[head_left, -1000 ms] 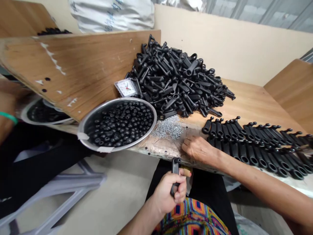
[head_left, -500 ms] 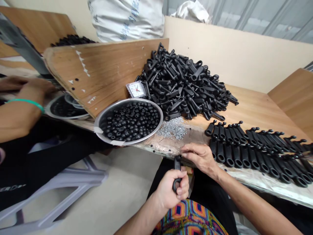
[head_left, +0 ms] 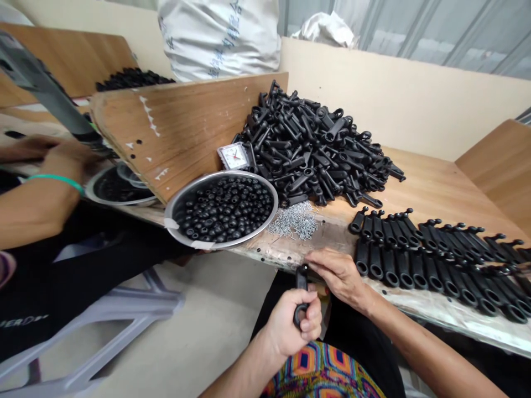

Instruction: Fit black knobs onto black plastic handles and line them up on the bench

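Observation:
My left hand (head_left: 292, 320) is closed round a black plastic crank handle (head_left: 301, 281), its ring end toward me and its narrower end pointing up at the table's edge. A small shiny spot shows at that upper end. My right hand (head_left: 338, 276) is just beside this end, fingers pressed together and bent over the table's edge; whatever its fingertips hold is hidden. A loose pile of small metal pins (head_left: 295, 220) lies beyond my hands. Left of it, a metal bowl (head_left: 169, 214) holds many black round knobs (head_left: 228, 213) with holes.
A big heap of black handles (head_left: 315, 146) lies at the back. Rows of handles (head_left: 418, 268) line the right front. A small clock (head_left: 233, 156) leans near a wooden divider (head_left: 186, 130). At far left, a co-worker's arm (head_left: 45, 193) is beside another bowl (head_left: 93, 193).
The view has shifted slightly, so the scene sits a little lower. My right fingertips have drawn slightly off the handle's upper end, baring the shiny spot. My left hand keeps its grip.

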### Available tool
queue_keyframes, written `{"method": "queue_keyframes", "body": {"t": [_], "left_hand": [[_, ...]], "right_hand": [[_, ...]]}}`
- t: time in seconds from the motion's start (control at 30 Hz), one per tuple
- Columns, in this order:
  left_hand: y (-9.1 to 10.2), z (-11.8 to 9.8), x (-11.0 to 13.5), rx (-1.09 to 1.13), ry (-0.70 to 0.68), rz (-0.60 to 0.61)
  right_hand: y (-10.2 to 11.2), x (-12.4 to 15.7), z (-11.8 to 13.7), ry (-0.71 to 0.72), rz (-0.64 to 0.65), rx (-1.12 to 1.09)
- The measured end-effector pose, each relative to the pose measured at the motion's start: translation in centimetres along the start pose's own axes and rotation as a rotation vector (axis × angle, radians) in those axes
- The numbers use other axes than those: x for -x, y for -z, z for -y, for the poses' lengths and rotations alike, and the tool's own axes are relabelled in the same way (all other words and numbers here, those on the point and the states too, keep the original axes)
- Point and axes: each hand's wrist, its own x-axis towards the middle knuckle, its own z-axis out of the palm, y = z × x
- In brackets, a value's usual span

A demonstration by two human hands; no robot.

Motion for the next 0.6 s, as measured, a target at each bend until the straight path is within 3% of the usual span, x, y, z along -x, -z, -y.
{"method": "queue_keyframes", "body": {"t": [0.27, 0.37, 0.5, 0.6], "left_hand": [[-1.0, 0.8, -0.7, -0.075, 0.008, -0.003], [-1.9, 0.9, -1.3, -0.114, -0.006, 0.013], [-2.5, 1.0, -1.5, -0.165, -0.031, 0.099], [-2.0, 1.2, -1.4, -0.262, -0.072, 0.041]], "right_hand": [[2.3, -0.8, 2.2, 0.057, 0.411, 0.512], [3.7, -0.6, 1.9, 0.018, 0.414, 0.626], [6.4, -0.6, 1.0, -0.137, 0.381, 0.757], [8.2, -1.0, -0.2, -0.262, 0.388, 0.844]]}}
